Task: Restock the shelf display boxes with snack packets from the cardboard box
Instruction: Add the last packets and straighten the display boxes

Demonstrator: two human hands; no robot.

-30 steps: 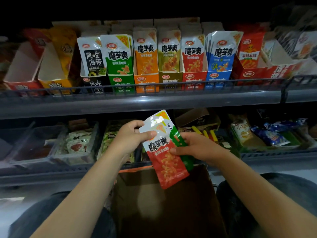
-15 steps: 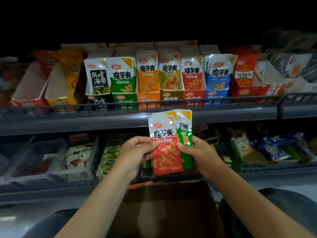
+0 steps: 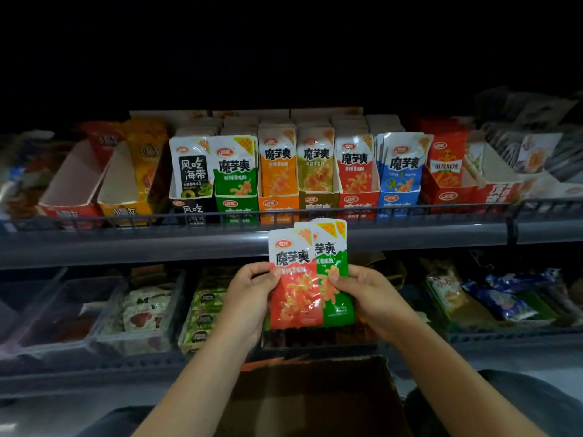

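Two hands hold a small fan of snack packets at centre frame, just below the front rail of the upper shelf [image 3: 189, 244]. Left hand [image 3: 249, 298] pinches the red packet [image 3: 291, 288] at its left edge, thumb on the printed face. Right hand [image 3: 369, 298] grips the green packet [image 3: 334, 279] from the right, thumb on its face. The red packet overlaps the green one from the front; further packet tops show behind them, so the exact count in hand cannot be confirmed beyond two colours. Both packets stand upright, clear of the shelf boxes above. Directly below the hands, at lower centre, the open cardboard box [image 3: 315, 398] sits between the person's knees; its contents are too dark to read. On the upper shelf, six display boxes of the same packet style stand side by side in the middle: black seaweed box [image 3: 192, 206], green box [image 3: 236, 205], orange box [image 3: 277, 205], olive box [image 3: 317, 203], red box [image 3: 358, 201], blue box [image 3: 399, 200]. Each is filled with upright packets. Two partly emptied boxes lie at upper left, red-fronted [image 3: 67, 209] and yellow-fronted [image 3: 124, 208]. More red boxes stand at upper right. The lower shelf carries clear trays [image 3: 56, 310] at left and mixed packets at right.
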